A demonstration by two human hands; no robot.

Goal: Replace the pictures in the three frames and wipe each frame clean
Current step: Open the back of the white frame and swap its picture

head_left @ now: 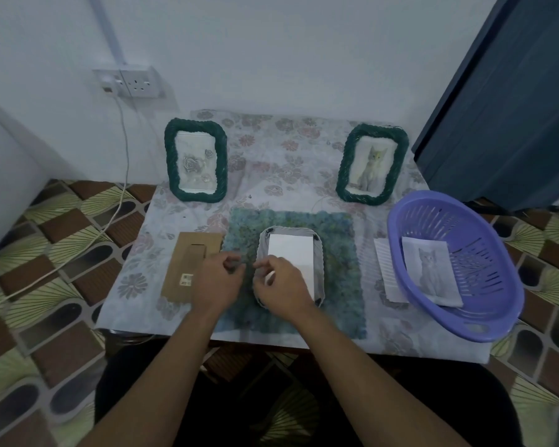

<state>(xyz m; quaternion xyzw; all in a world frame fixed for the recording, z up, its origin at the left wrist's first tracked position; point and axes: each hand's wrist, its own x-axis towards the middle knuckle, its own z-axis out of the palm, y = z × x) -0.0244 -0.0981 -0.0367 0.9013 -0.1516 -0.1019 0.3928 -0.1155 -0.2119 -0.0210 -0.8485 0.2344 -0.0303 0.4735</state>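
Two stand upright, the left frame (pixel 195 162) and the right frame (pixel 371 164); the third frame (pixel 319 262) lies face down at centre on a green cloth (pixel 336 240), likely sparing its glass. The left hand (pixel 218 280) and right hand (pixel 279 285) curl their fingers at its left rim; whether they pinch anything I cannot tell.

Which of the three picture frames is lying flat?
The grey-backed frame face down on the green fuzzy mat; the two green woven frames stand upright behind it.
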